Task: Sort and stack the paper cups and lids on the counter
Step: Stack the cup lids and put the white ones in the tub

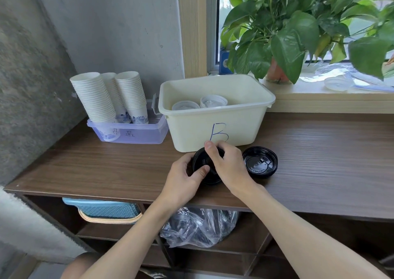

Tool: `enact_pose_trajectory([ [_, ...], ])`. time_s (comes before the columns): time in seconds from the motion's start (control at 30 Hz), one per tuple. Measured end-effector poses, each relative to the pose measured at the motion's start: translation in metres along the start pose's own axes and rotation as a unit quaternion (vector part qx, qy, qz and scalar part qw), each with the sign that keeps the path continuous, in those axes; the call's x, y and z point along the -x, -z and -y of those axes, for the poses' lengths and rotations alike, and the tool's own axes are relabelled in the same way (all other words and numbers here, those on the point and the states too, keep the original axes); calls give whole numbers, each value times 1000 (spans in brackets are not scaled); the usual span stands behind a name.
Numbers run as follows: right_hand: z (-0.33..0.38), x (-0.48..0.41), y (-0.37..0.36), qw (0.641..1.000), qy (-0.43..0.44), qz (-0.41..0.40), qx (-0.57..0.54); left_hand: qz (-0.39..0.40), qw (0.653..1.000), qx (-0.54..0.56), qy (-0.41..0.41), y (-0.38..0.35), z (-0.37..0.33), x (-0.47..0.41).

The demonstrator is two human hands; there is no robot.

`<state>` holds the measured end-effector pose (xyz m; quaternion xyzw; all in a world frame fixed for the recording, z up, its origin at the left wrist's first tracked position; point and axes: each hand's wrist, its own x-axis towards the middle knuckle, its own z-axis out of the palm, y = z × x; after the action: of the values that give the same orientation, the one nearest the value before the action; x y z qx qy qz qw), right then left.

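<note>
Beside the cream bin, on the counter, we grip a black lid with left hand and right hand; light, thin, probably slippery, best pinched at its rim.

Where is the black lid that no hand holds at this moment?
In the head view, the free lid lies on the counter, just right of the right hand, in front of the cream bin.
</note>
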<state>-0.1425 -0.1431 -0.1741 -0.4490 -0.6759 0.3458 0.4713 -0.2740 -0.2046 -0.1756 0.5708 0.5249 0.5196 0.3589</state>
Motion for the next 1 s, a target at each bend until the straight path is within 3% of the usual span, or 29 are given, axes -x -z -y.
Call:
enact_pose_trajectory([
  [0.13,9,3,24,991,86,26,102,11,1000,16,8,-7,-2,-3],
  [0.23,13,3,54,979,118,-67,153,-7,1000,13,27,-19,-1,-6],
  [0.33,-1,6,87,960,39,-119,249,-54,997,7,56,-29,1,-9],
  [0.43,-17,14,103,951,-92,-48,290,-86,994,3,66,-31,2,-10],
  [0.5,-24,17,104,948,-127,-11,292,-81,995,-7,64,-30,3,-10],
  [0.67,-28,15,99,963,-108,1,246,-76,995,-10,67,-29,3,-8],
  [1.0,-21,16,92,991,-60,-85,86,-91,994,20,61,-29,4,-10],
])
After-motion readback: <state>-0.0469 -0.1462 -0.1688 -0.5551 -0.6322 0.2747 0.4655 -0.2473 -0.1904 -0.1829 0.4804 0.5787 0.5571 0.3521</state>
